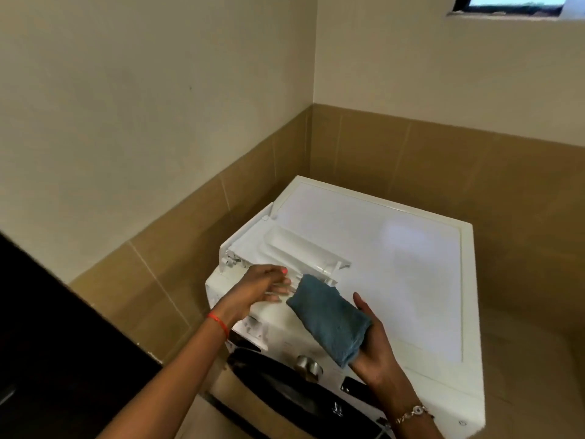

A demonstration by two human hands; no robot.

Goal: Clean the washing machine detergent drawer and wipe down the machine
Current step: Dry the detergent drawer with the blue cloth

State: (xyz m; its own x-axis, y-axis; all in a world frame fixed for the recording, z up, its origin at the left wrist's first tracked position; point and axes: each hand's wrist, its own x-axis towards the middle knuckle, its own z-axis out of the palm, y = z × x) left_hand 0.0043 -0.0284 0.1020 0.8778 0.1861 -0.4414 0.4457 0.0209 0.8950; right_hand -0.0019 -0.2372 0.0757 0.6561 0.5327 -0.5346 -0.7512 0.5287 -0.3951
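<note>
A white front-loading washing machine [395,248] stands in a tiled corner. The white detergent drawer [285,248] lies removed on the machine's top, near its left front corner. My right hand [376,350] holds a folded blue-grey cloth [329,318], palm up, above the machine's front edge. My left hand [262,286] hovers with fingers straight over the near end of the drawer, its fingertips close to the cloth's edge; whether it touches the drawer I cannot tell.
A silver dial [305,364] and the dark round door [285,384] sit on the machine's front below my hands. A dark cabinet [57,343] stands at the left. Tan wall tiles [190,236] run behind, and a window [512,3] sits high at the right.
</note>
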